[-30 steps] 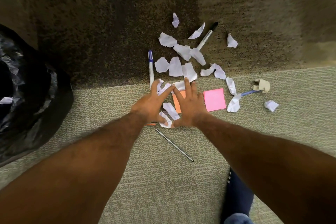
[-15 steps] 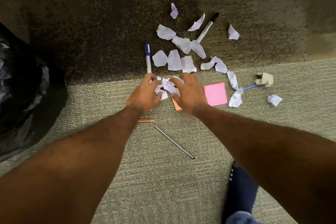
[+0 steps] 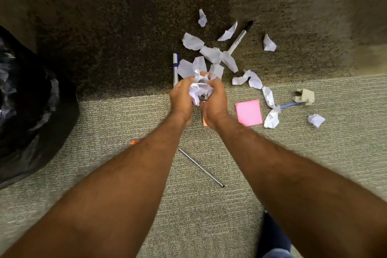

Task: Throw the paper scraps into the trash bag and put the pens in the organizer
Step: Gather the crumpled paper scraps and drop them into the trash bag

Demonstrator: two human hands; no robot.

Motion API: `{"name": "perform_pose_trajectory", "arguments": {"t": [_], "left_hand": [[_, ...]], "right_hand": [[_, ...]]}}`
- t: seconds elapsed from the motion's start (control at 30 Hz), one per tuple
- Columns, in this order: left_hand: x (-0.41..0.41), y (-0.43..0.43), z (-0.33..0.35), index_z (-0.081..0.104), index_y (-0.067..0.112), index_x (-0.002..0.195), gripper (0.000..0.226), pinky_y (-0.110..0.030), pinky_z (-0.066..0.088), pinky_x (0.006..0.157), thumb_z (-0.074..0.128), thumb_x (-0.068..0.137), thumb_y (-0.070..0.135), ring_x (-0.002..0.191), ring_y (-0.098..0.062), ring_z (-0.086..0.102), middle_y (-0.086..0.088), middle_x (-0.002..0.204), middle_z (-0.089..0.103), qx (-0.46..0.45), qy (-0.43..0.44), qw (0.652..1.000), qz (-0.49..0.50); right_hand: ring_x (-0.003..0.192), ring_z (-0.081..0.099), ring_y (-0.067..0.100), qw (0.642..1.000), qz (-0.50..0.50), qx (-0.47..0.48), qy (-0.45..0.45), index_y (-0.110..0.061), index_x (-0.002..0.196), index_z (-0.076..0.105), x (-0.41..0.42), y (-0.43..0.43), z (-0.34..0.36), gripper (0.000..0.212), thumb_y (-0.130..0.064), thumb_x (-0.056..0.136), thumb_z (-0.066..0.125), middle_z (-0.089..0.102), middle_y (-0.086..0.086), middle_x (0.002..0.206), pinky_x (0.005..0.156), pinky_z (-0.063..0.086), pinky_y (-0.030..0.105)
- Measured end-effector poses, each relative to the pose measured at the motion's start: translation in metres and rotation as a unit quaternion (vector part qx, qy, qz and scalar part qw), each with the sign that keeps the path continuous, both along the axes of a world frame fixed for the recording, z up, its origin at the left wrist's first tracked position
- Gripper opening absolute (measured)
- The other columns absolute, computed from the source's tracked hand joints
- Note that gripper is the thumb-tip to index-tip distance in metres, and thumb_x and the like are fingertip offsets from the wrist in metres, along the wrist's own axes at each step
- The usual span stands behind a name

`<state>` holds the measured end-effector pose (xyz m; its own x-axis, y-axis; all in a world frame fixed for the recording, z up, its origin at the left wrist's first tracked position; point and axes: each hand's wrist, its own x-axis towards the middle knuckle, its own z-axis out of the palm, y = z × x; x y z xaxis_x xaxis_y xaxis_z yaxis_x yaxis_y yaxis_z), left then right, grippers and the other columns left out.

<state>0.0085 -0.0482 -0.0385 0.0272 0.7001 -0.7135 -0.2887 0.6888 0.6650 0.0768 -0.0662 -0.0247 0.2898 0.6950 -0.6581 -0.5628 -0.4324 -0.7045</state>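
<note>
My left hand [image 3: 180,98] and my right hand [image 3: 215,100] are cupped together around a bunch of white paper scraps [image 3: 200,88], lifted just off the carpet. Several more white scraps [image 3: 211,53] lie scattered beyond and to the right. A blue-capped pen [image 3: 175,67] lies just past my left hand. A black-capped pen [image 3: 239,37] lies farther back, and a blue pen [image 3: 291,105] sticks out from under scraps at the right. A thin dark pen [image 3: 201,167] lies between my forearms. The black trash bag [image 3: 27,111] sits at the left edge.
A pink sticky note [image 3: 248,115] lies right of my right hand; an orange note [image 3: 204,121] peeks from under my wrist. A small orange piece [image 3: 134,142] lies by my left forearm. A beige crumpled scrap [image 3: 304,95] sits far right. My foot [image 3: 274,236] shows below.
My hands went from flat on the carpet to scooping scraps together, then closed around the bunch and lifted it slightly.
</note>
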Motion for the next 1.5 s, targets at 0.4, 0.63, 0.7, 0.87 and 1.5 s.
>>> {"name": "perform_pose_trajectory", "arguments": {"t": [0.4, 0.63, 0.7, 0.87, 1.5], "left_hand": [[-0.009, 0.017, 0.053, 0.063, 0.006, 0.112, 0.059, -0.052, 0.048, 0.101, 0.079, 0.062, 0.032, 0.1, -0.034, 0.061, -0.018, 0.104, 0.063, -0.04, -0.194, 0.97, 0.142], [-0.059, 0.026, 0.129, 0.069, 0.014, 0.107, 0.022, -0.033, 0.056, 0.08, 0.054, 0.094, 0.005, 0.077, -0.013, 0.07, 0.001, 0.081, 0.076, 0.056, -0.127, 0.977, 0.164], [-0.087, 0.029, 0.144, 0.068, 0.017, 0.111, 0.027, -0.034, 0.056, 0.084, 0.051, 0.093, 0.005, 0.084, -0.013, 0.07, 0.003, 0.09, 0.075, 0.07, -0.12, 0.975, 0.176], [-0.162, 0.032, 0.177, 0.063, 0.016, 0.123, 0.043, -0.027, 0.054, 0.071, 0.057, 0.081, 0.021, 0.09, -0.013, 0.068, 0.0, 0.106, 0.069, 0.072, -0.189, 0.939, 0.279], [-0.378, -0.031, 0.236, 0.053, 0.027, 0.135, 0.059, -0.024, 0.043, 0.097, 0.038, 0.092, 0.065, 0.114, 0.002, 0.057, 0.013, 0.127, 0.062, 0.078, 0.121, 0.955, 0.261]], "right_hand": [[0.074, 0.065, 0.025, 0.958, -0.155, 0.03, 0.239, -0.006, 0.082, 0.066, -0.022, 0.018, 0.067, 0.031, -0.024, 0.091, 0.043, 0.069, 0.011, 0.075, 0.08, 0.052, 0.036], [0.075, 0.07, 0.024, 0.969, -0.091, 0.041, 0.227, -0.004, 0.097, 0.066, -0.072, 0.039, 0.132, 0.026, -0.004, 0.088, 0.041, 0.071, 0.012, 0.081, 0.068, 0.058, 0.03], [0.077, 0.069, 0.024, 0.972, -0.059, 0.039, 0.224, -0.001, 0.099, 0.065, -0.099, 0.043, 0.153, 0.03, -0.002, 0.085, 0.039, 0.071, 0.014, 0.085, 0.075, 0.056, 0.031], [0.092, 0.062, 0.025, 0.969, 0.01, 0.048, 0.242, 0.004, 0.106, 0.061, -0.179, 0.049, 0.199, 0.051, -0.015, 0.061, 0.048, 0.062, 0.019, 0.106, 0.086, 0.05, 0.031], [0.115, 0.059, 0.016, 0.926, 0.322, -0.004, -0.197, -0.02, 0.125, 0.063, -0.34, 0.027, 0.2, 0.045, -0.044, 0.088, 0.064, 0.063, 0.0, 0.127, 0.105, 0.047, 0.041]]}}
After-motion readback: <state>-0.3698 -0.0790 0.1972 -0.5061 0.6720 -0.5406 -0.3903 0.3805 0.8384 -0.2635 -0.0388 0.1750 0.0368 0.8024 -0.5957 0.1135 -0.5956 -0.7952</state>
